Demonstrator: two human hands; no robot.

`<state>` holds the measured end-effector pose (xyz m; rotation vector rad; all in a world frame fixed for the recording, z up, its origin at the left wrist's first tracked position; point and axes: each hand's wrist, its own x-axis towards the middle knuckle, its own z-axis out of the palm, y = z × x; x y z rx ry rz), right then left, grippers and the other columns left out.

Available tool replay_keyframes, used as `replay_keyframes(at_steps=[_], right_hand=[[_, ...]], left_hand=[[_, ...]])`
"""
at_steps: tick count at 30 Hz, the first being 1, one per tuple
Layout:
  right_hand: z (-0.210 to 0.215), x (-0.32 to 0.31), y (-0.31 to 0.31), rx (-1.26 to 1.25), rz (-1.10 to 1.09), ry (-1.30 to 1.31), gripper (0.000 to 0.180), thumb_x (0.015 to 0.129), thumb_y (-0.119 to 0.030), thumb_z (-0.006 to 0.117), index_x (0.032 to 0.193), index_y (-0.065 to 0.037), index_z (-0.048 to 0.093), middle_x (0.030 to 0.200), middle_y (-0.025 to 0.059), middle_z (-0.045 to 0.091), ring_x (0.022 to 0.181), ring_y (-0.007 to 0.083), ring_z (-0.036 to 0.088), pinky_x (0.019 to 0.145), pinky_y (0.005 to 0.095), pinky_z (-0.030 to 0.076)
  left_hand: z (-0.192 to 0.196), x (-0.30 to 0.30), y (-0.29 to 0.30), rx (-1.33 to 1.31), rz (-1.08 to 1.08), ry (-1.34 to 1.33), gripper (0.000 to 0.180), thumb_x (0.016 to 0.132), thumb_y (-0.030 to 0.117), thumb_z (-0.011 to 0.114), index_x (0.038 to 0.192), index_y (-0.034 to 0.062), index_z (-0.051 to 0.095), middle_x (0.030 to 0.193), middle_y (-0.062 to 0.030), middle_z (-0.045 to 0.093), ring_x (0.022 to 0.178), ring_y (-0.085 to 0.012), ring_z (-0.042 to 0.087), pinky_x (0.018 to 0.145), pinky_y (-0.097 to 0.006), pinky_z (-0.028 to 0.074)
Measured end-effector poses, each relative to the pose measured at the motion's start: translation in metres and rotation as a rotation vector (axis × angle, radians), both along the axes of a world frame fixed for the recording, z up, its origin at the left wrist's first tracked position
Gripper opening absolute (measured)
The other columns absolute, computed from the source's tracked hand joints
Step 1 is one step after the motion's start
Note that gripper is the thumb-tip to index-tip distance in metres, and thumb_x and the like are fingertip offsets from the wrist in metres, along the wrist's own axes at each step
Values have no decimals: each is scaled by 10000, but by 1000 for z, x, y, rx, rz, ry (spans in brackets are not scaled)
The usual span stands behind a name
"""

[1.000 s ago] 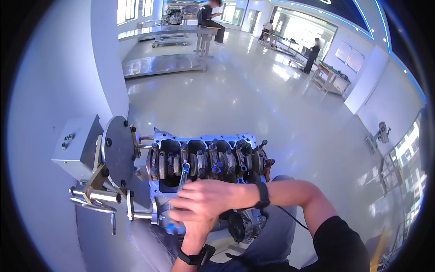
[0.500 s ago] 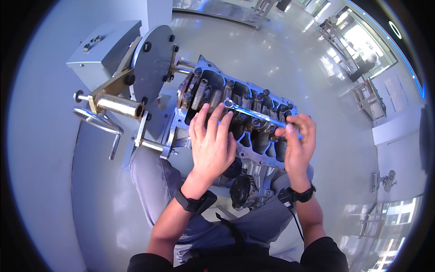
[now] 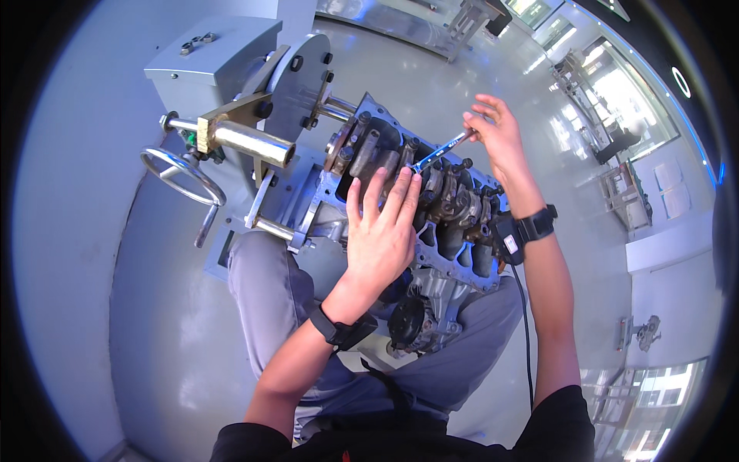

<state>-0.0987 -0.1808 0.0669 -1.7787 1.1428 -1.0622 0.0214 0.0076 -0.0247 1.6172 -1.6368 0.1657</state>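
Observation:
An engine block (image 3: 443, 260) lies in front of me with its crankshaft (image 3: 460, 204) and bearing caps exposed. My right hand (image 3: 500, 142) is at its far right side, pinching the outer end of a shiny combination wrench (image 3: 445, 151). The wrench slants up and right from the middle of the block. Over the near left part of the block, my left hand (image 3: 381, 242) lies with its fingers stretched out. Its fingertips rest at the wrench's lower end and hide the ring and whatever it sits on.
At left the block is fixed to a metal engine stand with a round plate (image 3: 296, 85), a grey box (image 3: 208, 65) and a handwheel (image 3: 181, 177). A black pulley (image 3: 406, 322) hangs below the block between my legs. Workbenches stand farther off.
My right hand has swung the wrench's free end away from me, up and slightly left. My left fingertips stay by its ring end. The whole view has shifted a little.

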Motion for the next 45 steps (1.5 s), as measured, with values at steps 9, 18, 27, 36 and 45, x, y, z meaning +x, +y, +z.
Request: replay_keyframes(at_steps=[9,18,27,36,45], right_hand=[[5,77,10,212,243,-109,689,794,-90,656,1337,25,249,945,120,580,753,140,569,554,206,398],[3,101,85,-292,650,511,224,831,-215,604,993,-63,572,799,95,627,682,227,622,588,312,475],[-26,7,130,-1149,591,408,231,625,-207,735,802,-98,633,869,51,604,742,225,591,579,287,485],[-64,-61,130,-377,353,-75,183,805,-63,639,976,-36,578,1010,129,560,745,186,608,620,277,518],[-7,-46,81,218,-67,-372,402,859,-32,541,1230,7,392,1034,155,553,738,154,565,640,256,465]], left_hand=[[-4,-9,1,22,27,-19,688,661,111,589,1318,61,394,1331,-74,370,1258,-308,278,1057,-549,120],[-8,-12,7,51,-51,-28,613,671,139,607,1255,50,442,1289,-72,403,1236,-300,283,1048,-571,108],[-7,-7,17,-45,-397,75,234,649,133,609,854,22,579,867,-116,554,927,-264,511,820,-405,383],[-4,8,-1,-224,-214,244,431,670,51,602,1093,40,524,1162,-129,511,1044,-292,492,872,-406,362],[-3,17,-4,22,-126,52,659,704,53,592,1322,55,362,1390,-122,341,1256,-325,330,1003,-463,276]])
